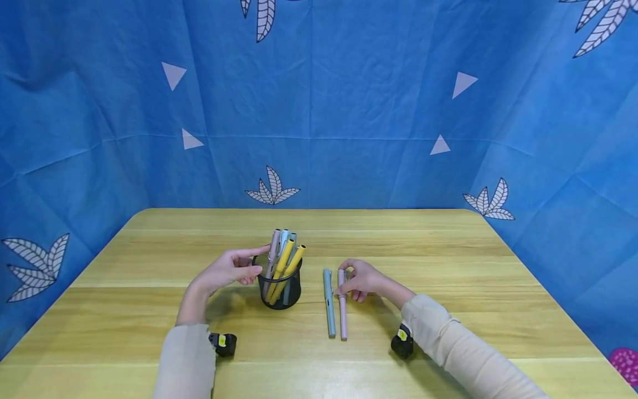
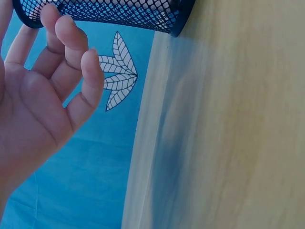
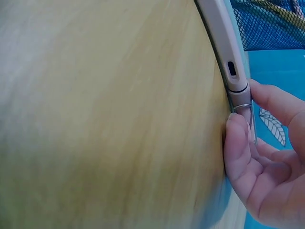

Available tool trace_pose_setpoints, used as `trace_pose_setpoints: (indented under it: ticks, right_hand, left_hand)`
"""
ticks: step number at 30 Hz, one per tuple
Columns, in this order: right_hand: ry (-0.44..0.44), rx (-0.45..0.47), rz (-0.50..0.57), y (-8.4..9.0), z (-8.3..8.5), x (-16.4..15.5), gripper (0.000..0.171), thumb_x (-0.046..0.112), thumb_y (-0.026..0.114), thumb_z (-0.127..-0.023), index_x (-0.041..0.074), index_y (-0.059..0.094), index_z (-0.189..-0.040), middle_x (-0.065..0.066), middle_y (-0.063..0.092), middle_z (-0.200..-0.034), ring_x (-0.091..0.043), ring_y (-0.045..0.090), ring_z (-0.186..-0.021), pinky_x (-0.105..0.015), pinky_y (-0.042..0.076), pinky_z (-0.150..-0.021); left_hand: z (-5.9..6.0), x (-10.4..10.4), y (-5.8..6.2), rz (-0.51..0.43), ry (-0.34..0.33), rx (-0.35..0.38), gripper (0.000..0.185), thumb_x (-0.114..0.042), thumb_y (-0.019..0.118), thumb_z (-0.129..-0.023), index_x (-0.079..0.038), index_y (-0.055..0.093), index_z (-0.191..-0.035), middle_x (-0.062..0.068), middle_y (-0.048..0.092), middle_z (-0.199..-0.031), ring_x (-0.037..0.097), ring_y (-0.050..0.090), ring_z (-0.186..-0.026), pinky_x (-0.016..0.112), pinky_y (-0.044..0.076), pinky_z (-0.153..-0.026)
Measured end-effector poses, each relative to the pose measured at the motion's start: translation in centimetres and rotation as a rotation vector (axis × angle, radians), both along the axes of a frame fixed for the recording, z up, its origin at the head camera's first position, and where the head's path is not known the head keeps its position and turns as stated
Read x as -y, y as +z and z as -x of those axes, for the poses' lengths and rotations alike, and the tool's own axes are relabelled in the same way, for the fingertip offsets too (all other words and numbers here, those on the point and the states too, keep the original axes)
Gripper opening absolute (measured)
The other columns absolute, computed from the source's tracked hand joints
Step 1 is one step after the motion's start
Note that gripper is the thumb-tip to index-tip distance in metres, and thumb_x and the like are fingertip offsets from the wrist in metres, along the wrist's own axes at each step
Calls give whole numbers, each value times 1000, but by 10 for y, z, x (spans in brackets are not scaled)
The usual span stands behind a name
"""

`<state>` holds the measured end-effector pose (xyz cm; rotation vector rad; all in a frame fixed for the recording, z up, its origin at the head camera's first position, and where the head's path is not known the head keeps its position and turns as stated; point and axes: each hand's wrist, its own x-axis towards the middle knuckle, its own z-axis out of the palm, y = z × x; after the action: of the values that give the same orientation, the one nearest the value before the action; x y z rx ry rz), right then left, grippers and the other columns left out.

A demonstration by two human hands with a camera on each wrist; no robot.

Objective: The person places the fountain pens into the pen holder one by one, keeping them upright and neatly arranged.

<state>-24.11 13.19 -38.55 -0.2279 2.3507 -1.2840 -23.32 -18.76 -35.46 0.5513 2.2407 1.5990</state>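
Note:
A black mesh pen holder (image 1: 295, 289) stands upright on the table with several pens leaning in it, among them a yellow pen (image 1: 283, 259). My left hand (image 1: 225, 270) holds the holder at its left side, thumb near the front rim and index finger along the back. In the left wrist view, fingertips meet the mesh wall (image 2: 119, 10), and the other fingers are loosely bent. My right hand (image 1: 363, 279) pinches a lilac pen (image 1: 343, 318) near its clip end, between thumb and fingers. That pen (image 3: 224, 43) lies on the table beside a blue-green pen (image 1: 329, 307).
The wooden table (image 1: 279, 360) ends at a blue patterned cloth (image 1: 309, 100) hanging behind and at both sides. Small black wrist cameras (image 1: 225, 344) are strapped at both sleeves. The two loose pens lie side by side, right of the holder.

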Motion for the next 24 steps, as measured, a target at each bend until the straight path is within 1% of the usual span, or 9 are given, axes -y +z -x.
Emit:
trace_pose_setpoints:
  ticks: [4,7,13,17,24]
  right_hand:
    - [-26,29,34,1,-1,0,55,1,72,-70,-3,43,-117,-14,55,-70,-17,52,-46,-30,49,-45]
    - [-37,35,48,3,-1,0,54,-2,71,-71,-5,42,-117,-15,56,-71,-18,54,-47,-32,50,-48]
    - [-60,23,10,5,-1,2,56,-4,71,-70,-7,41,-117,-15,57,-74,-18,56,-48,-32,51,-49]
    - [-76,22,-10,5,-1,4,56,-5,71,-68,-7,42,-116,-15,56,-75,-19,56,-48,-32,51,-48]
    - [-94,39,4,5,-3,6,54,-8,69,-66,-5,41,-112,-17,56,-71,-19,54,-45,-32,51,-47]
  left_hand:
    - [0,0,-1,-3,-9,-8,51,-14,58,-87,-7,40,-135,8,50,-70,20,52,-64,41,48,-64]
    - [1,0,-2,-11,-3,-6,51,-15,59,-87,-8,41,-134,8,49,-70,20,52,-63,39,48,-63]
    - [2,1,-3,-19,-7,-5,52,-16,60,-86,-8,41,-135,8,48,-70,22,52,-63,37,48,-62]
    - [1,1,-3,-22,-10,0,54,-19,61,-86,-8,41,-135,8,48,-69,20,51,-62,36,48,-62]
    - [1,1,-2,-32,-16,3,55,-19,61,-86,-8,40,-135,7,48,-69,18,51,-62,36,48,-61]
